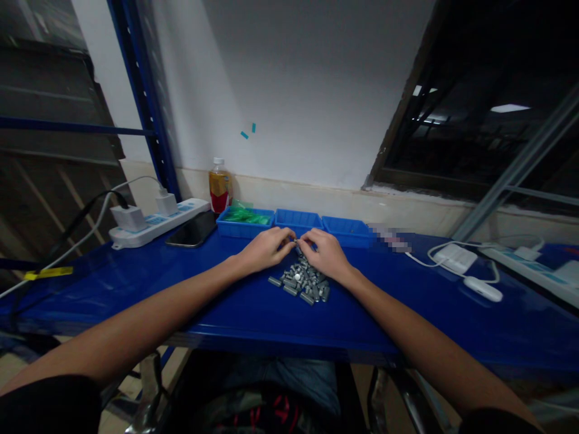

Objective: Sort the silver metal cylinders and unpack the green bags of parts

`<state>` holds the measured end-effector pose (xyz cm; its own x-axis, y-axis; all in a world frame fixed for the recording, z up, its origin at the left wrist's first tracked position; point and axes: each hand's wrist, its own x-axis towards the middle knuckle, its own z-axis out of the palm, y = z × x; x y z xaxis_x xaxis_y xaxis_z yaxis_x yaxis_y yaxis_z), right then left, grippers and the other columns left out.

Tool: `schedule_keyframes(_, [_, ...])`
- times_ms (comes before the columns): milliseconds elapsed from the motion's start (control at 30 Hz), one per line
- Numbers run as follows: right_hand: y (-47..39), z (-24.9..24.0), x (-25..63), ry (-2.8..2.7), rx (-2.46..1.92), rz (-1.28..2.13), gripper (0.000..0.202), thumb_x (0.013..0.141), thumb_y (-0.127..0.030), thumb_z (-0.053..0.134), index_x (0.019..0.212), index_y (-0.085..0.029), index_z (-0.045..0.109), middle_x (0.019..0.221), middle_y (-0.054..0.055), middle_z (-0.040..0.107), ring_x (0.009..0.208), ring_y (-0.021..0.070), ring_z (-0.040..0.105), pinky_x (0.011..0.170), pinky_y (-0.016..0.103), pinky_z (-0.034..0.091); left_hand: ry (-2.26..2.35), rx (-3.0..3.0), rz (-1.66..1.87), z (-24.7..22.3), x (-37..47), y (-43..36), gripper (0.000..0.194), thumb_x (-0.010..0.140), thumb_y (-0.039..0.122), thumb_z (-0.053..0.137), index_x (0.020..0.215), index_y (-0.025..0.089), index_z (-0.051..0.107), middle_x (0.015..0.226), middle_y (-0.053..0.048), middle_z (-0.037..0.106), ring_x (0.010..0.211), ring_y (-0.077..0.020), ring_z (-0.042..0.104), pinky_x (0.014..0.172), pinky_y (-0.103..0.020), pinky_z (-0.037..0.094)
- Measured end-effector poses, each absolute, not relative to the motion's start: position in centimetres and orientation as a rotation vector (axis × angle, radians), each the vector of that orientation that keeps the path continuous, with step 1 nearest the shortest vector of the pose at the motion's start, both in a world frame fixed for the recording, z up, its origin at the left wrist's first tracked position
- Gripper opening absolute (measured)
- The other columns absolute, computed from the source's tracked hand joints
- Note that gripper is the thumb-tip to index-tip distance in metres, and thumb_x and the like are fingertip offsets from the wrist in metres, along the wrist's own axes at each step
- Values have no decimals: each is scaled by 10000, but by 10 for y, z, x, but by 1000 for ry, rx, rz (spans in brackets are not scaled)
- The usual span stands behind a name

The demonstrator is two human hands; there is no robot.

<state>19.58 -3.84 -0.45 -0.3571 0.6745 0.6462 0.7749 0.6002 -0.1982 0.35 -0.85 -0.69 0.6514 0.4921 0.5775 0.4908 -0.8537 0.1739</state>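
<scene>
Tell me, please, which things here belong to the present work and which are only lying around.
Likely part of the work:
Metal parts, heaped by the left hand and right hand
Three blue bins just behind, probably

Seemingly just lying about:
Drink bottle
Dark phone
Left power strip
Two white devices, at the right
</scene>
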Motion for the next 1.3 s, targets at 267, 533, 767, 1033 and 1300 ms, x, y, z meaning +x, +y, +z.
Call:
schedule_keyframes(267, [-37, -4, 192, -2025, -1185, 4, 285, 879, -263, 504, 671, -170, 674, 660, 23, 625, 626, 134, 549, 618, 253, 372, 866, 2840, 1011, -10, 6, -8, 154, 895, 287, 469, 971, 168, 529, 838, -44, 609, 786, -170, 574, 715, -293, 454])
schedule_keyframes(533, [-34, -10, 190, -1932, -1132, 158, 277, 856, -273, 520, 641, -163, 656, 609, 3, 617, 586, 127, 534, 564, 240, 346, 862, 2842, 1010, -9, 7, -11, 151, 894, 290, 479, 955, 163, 534, 846, -51, 622, 797, -173, 580, 722, -294, 458])
schedule_keyframes(767, [-37, -12, 186, -1963, -1147, 12, 250, 873, -243, 523, 671, -172, 651, 641, 7, 617, 602, 126, 531, 578, 241, 345, 870, 2817, 1010, -13, 8, -11, 149, 890, 289, 472, 947, 167, 535, 834, -48, 628, 779, -170, 589, 709, -296, 465])
schedule_keyframes(1033, [-35, -12, 190, -2032, -1134, -67, 224, 904, -255, 495, 757, -183, 649, 740, 22, 646, 710, 146, 573, 664, 250, 382, 910, 2813, 1056, -10, 7, -12, 172, 896, 302, 455, 942, 162, 543, 846, -54, 636, 793, -178, 588, 723, -298, 457])
schedule_keyframes(1300, [-42, -6, 192, -2137, -1062, -197, 110, 862, -225, 547, 944, -180, 605, 806, 33, 607, 791, 171, 558, 749, 276, 413, 995, 2746, 1035, -4, 7, -15, 257, 938, 321, 359, 867, 162, 548, 800, -43, 626, 741, -163, 579, 673, -269, 423])
